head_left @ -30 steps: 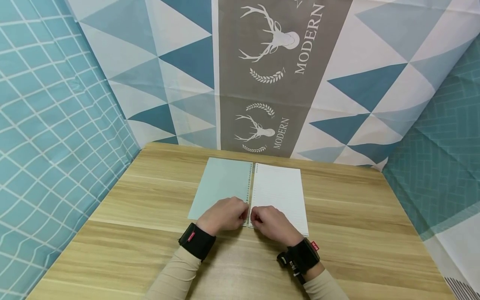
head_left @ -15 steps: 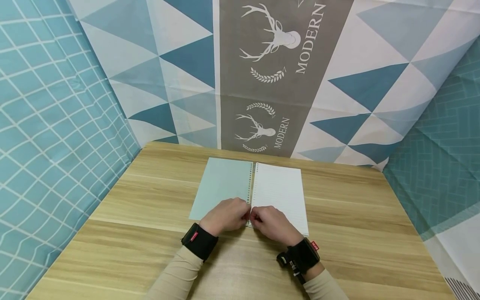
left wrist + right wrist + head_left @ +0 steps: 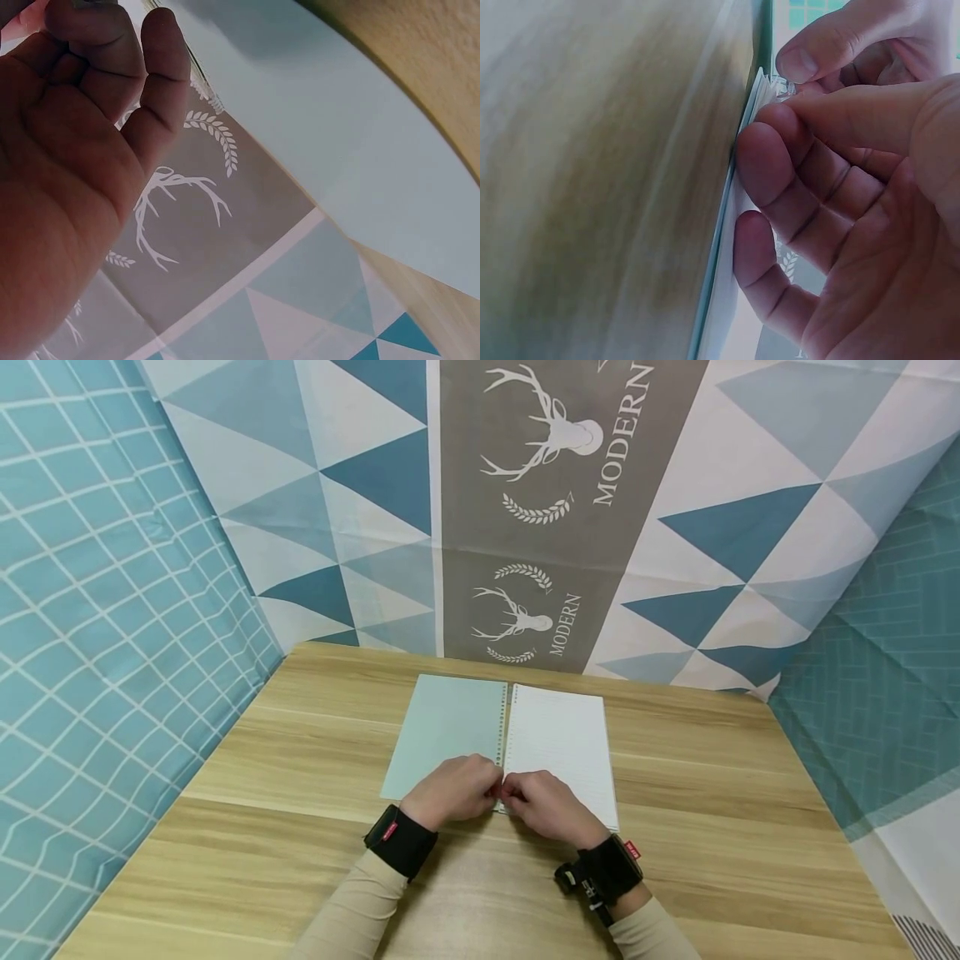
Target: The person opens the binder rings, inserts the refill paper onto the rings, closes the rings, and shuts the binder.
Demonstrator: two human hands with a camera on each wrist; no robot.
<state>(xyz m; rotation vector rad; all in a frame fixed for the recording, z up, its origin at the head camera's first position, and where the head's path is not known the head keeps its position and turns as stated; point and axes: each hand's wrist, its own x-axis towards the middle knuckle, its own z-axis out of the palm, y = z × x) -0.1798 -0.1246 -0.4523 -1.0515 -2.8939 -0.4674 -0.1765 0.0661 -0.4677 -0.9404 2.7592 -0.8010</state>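
Note:
An open spiral notebook lies on the wooden table (image 3: 712, 793), with its pale green cover (image 3: 446, 727) on the left and a white lined page (image 3: 562, 739) on the right. Both hands meet at the near end of the spiral binding (image 3: 505, 727). My left hand (image 3: 480, 787) has its fingers curled, with the fingertips at the binding's near end. My right hand (image 3: 519, 793) pinches the same spot from the right. In the right wrist view the right hand (image 3: 817, 187) curls against the page edges (image 3: 739, 202), and the left hand's thumb (image 3: 825, 49) comes in from above. The left wrist view shows the left hand (image 3: 75, 142) curled beside the coil (image 3: 199, 79) and cover (image 3: 337, 135).
Patterned cloth with deer prints (image 3: 555, 485) hangs behind the table, and teal cloth walls it in at the left (image 3: 97, 610) and right (image 3: 885, 652). Bare wood shows on either side of the notebook and along the near edge.
The two hands have drawn together at the near end of the binding, closing the small gap between them. The notebook has not moved.

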